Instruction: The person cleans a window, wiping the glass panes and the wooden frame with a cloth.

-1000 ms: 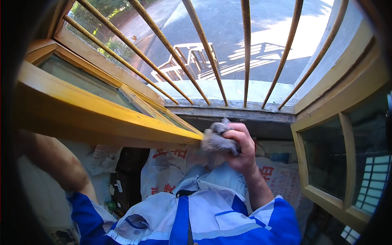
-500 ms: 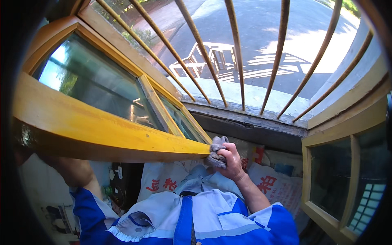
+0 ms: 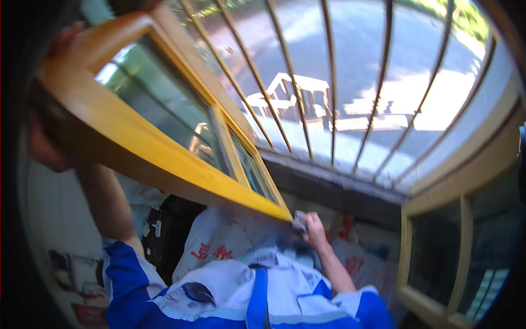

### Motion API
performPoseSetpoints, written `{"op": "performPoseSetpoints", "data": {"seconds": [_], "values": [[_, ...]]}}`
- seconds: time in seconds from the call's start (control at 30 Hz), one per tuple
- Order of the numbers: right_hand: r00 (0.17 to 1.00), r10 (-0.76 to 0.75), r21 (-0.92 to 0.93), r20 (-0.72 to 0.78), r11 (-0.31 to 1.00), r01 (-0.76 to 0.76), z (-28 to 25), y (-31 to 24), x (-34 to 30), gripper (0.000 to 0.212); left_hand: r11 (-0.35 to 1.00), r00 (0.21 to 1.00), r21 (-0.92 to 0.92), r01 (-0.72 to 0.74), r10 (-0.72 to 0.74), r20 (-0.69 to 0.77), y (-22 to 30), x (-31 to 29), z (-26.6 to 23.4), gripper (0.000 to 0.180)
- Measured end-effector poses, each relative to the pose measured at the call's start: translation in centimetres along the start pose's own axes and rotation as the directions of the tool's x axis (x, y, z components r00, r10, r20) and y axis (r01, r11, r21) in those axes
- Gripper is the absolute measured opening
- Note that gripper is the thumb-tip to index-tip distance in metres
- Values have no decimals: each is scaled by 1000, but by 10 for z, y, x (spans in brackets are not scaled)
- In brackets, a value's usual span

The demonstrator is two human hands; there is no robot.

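Note:
A yellow wooden window sash [image 3: 181,176] with glass panes stands swung open on the left, slanting across the view. At its far left end my left hand [image 3: 48,143] is closed around the thick frame, with fingertips showing over the opposite edge. My right hand [image 3: 314,231], slightly blurred, pinches a bunched grey cloth [image 3: 299,220]. The cloth is at the sash's lower right corner; whether it still touches the wood I cannot tell. My fingers partly hide the cloth.
Beyond the sill [image 3: 339,178] run several rusty vertical bars [image 3: 331,82]. A second open sash [image 3: 463,257] stands at the right. White sacks [image 3: 211,241] with red print lie below, in front of me. Outside, a pale wooden frame [image 3: 298,90] stands on paving.
The sash now slants more steeply in view. My left hand has come further up and shows around its end. My right hand with the cloth sits a little lower and further right.

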State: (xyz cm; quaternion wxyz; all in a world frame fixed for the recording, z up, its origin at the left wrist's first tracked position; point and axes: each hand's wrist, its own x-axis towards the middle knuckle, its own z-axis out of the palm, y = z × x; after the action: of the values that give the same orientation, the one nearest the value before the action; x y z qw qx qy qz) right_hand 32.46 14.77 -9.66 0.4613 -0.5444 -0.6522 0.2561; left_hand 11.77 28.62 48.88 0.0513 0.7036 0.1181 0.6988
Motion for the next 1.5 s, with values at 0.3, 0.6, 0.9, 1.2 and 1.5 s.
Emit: {"op": "performPoseSetpoints", "data": {"seconds": [0.3,0.6,0.9,1.2,1.5], "values": [[917,-387,172,-101,901,399,-109,-189,143,43,949,986,289,-124,85,142,59,-31,-58,71],[404,-788,171,-465,368,914,-195,-447,320,49,795,803,192,575,-594,57,86,-80,-55,96],[164,-932,175,323,229,958,-177,-618,345,54,868,952,495,30,-176,252,62,-85,-79,87],[351,-836,-349,422,207,914,-126,-591,506,39,954,972,220,206,-226,69,75,-68,-86,92],[405,-846,-481,346,210,851,-108,-588,536,34,663,706,-257,703,-695,140,69,-84,-101,92]]}}
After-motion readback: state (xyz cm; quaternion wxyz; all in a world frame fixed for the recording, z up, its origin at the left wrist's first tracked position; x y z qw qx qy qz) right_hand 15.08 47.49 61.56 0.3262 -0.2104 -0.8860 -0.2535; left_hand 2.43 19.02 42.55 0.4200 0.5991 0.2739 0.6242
